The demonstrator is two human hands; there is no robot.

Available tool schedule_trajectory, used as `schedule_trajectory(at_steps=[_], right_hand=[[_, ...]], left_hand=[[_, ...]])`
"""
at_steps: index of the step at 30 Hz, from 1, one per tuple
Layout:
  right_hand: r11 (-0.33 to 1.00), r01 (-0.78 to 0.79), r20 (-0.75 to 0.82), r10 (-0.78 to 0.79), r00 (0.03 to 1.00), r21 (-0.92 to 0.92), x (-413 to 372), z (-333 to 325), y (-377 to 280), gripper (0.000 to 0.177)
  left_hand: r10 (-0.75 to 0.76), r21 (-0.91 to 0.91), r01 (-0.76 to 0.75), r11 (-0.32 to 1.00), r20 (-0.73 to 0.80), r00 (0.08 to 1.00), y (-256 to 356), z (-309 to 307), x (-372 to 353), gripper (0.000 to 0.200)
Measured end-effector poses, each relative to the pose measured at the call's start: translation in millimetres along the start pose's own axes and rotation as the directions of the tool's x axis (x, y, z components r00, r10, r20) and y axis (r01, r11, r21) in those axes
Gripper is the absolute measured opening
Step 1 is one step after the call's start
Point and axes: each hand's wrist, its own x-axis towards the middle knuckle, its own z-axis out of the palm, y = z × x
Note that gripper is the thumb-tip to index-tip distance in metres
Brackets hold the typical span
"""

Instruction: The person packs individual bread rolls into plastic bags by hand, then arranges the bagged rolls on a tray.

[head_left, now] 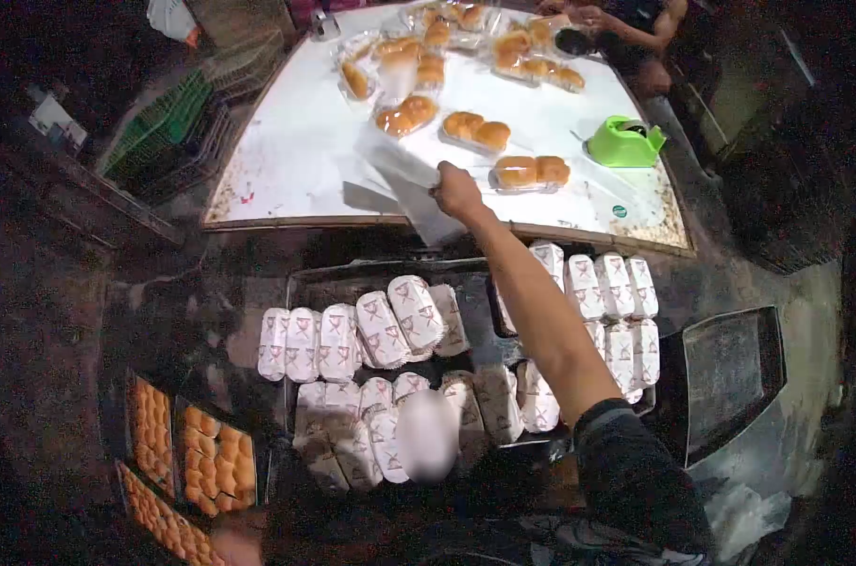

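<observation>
My right hand [458, 193] reaches over the front edge of the white table, its fingers closed on a thin translucent plastic sheet [404, 179], which is blurred and hangs partly past the edge. Just beyond lie clear packs of golden buns, one pack [475, 130] behind the hand and another pack [532, 172] to its right. My left hand [237, 538] is low at the left, blurred and cut off by the frame, beside a tray of buns [168, 514]. Its fingers cannot be made out.
Below the table, dark trays hold several printed white paper packs [414, 316]. A green tape dispenser [626, 141] stands at the table's right. Another person's hands [588, 17] are at the far right corner. Green crates [159, 123] stand left; a dark tray [725, 368] lies right.
</observation>
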Motion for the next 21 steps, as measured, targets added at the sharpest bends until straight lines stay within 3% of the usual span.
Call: schedule_trajectory(at_steps=[2, 3, 4, 5, 6, 8, 9, 12, 13, 14, 15, 16, 17, 18, 19, 20, 21], right_hand=[[0.992, 0.102, -0.169, -0.088, 0.982, 0.070, -27, -24, 4, 0.037], [0.986, 0.163, -0.311, -0.144, 0.939, 0.034, -45, -32, 7, 0.029], [0.987, 0.157, -0.304, -0.137, 0.943, 0.042, -64, -45, 8, 0.029], [0.937, 0.075, -0.203, -0.004, 0.979, 0.342, -85, -57, 11, 0.026], [0.799, -0.043, -0.065, 0.102, 0.993, 0.599, -108, -70, 4, 0.023], [0.610, -0.298, 0.167, 0.263, 0.950, 0.735, -163, -87, -8, 0.018], [0.510, -0.199, 0.114, 0.193, 0.975, 0.837, -186, -77, -7, 0.020], [0.691, -0.237, 0.229, 0.106, 0.968, 0.683, -252, -58, -11, 0.024], [0.696, -0.278, 0.343, 0.049, 0.938, 0.662, -281, -62, -21, 0.032], [0.608, -0.275, 0.297, 0.066, 0.953, 0.745, -311, -48, -28, 0.033], [0.728, -0.216, 0.295, 0.020, 0.955, 0.651, -334, -31, -30, 0.034], [0.890, -0.229, 0.546, -0.027, 0.837, 0.395, -354, -10, -24, 0.036], [0.796, -0.541, 0.696, 0.226, 0.681, 0.271, -378, -25, -54, 0.038], [0.708, -0.409, 0.494, 0.097, 0.864, 0.576, -409, 16, -47, 0.035], [0.644, -0.440, 0.537, 0.054, 0.842, 0.625, -426, 67, -26, 0.033], [0.664, -0.226, 0.309, -0.008, 0.951, 0.712, -440, 88, -17, 0.029], [0.647, -0.208, 0.203, 0.083, 0.976, 0.734, -441, 93, -12, 0.027]], left_hand=[[0.039, -0.021, -0.039, 0.999, -0.010, 0.999, 13, 7, -2, 0.030], [0.051, -0.023, -0.051, 0.998, -0.016, 0.999, 21, 8, -5, 0.030], [0.054, -0.016, -0.055, 0.998, -0.025, 0.998, 27, 4, -12, 0.030], [0.049, -0.003, -0.050, 0.999, -0.036, 0.998, 31, -5, -23, 0.030], [0.041, 0.011, -0.041, 0.999, -0.046, 0.998, 35, -14, -35, 0.030], [0.004, 0.047, -0.001, 0.999, -0.056, 0.998, 37, -34, -70, 0.030], [-0.024, 0.073, 0.028, 0.997, -0.056, 0.998, 35, -48, -90, 0.030], [-0.072, 0.112, 0.077, 0.991, -0.042, 0.996, 28, -61, -122, 0.030], [-0.081, 0.117, 0.085, 0.990, -0.037, 0.996, 26, -55, -129, 0.030], [-0.437, -0.267, 0.438, 0.858, 0.068, 0.897, 38, -46, -110, 0.031], [-0.498, -0.271, 0.495, 0.825, 0.062, 0.865, 38, -40, -96, 0.032], [-0.557, -0.274, 0.549, 0.790, 0.054, 0.828, 39, -38, -86, 0.033], [-0.562, -0.271, 0.556, 0.786, 0.059, 0.825, 37, -40, -78, 0.033], [-0.570, -0.241, 0.574, 0.782, 0.096, 0.816, 36, -42, -67, 0.032], [-0.572, -0.217, 0.587, 0.780, 0.134, 0.809, 35, -42, -53, 0.031], [-0.540, -0.195, 0.594, 0.780, 0.269, 0.797, 40, -45, -44, 0.030], [-0.506, -0.112, 0.537, 0.836, 0.223, 0.833, 49, -47, -39, 0.043]])
